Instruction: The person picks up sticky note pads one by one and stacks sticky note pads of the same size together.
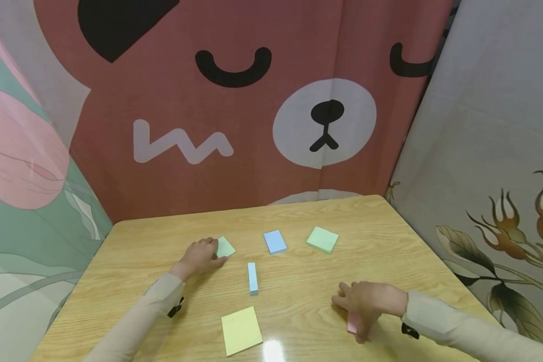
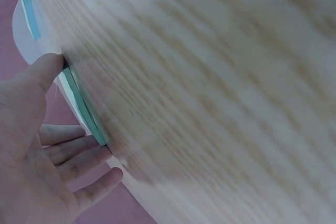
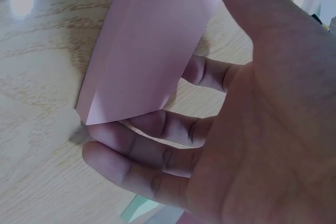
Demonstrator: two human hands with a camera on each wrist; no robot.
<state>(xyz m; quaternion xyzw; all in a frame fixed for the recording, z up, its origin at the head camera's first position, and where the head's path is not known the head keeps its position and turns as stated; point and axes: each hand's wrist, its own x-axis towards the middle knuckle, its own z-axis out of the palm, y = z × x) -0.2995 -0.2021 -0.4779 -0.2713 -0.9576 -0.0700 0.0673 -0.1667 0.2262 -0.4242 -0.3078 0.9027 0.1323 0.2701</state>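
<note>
Between the thumb and fingers of my left hand (image 1: 201, 257) is a pale green sticky note pad (image 1: 225, 248) at the back left of the table. The left wrist view shows that pad's green edge (image 2: 84, 106), thumb at one end and fingertips at the other. My right hand (image 1: 364, 304) grips a pink sticky note pad (image 1: 353, 323) at the front right, mostly covered by the hand in the head view. Up close in the right wrist view, the pink pad (image 3: 147, 45) has the thumb along one side and fingers around its corner and far edge.
On the wooden table (image 1: 298, 286) lie a yellow sticky note pad (image 1: 242, 331) at the front, a narrow light blue pad (image 1: 252, 278) in the middle, a blue pad (image 1: 275, 242) and another green pad (image 1: 323, 239) at the back. Printed curtains (image 1: 253, 186) hang behind and beside the table.
</note>
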